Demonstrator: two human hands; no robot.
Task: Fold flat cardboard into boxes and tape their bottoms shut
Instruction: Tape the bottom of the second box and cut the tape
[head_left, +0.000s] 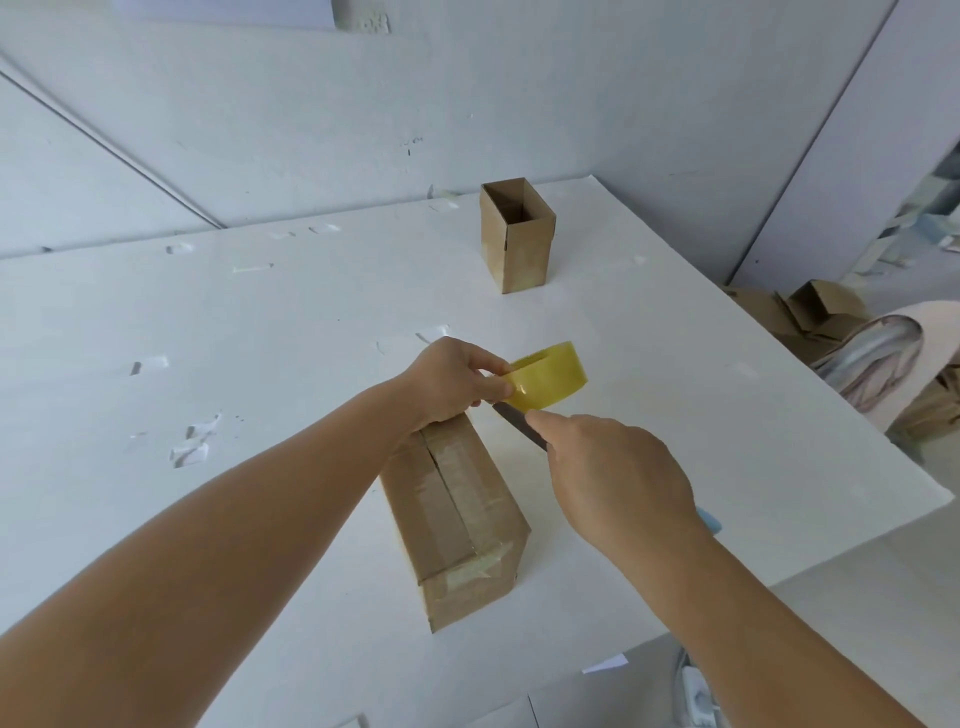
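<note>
Taped box (457, 525) lay on white table (260, 322), sealed bottom up. Left hand (452, 382) pinched yellow tape roll (545, 376) above box's far end. Right hand (618, 478) gripped knife (517, 423), blade touching tape. Second box (517, 236) stood upright, open, far behind.

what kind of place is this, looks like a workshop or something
Probably a small packing or box-making workspace. A finished open brown cardboard box stands on the scuffed white foam-board worktable, more brown cardboard boxes lie piled on the floor at right, and the left hand holds a yellowish clear tape roll.
</note>
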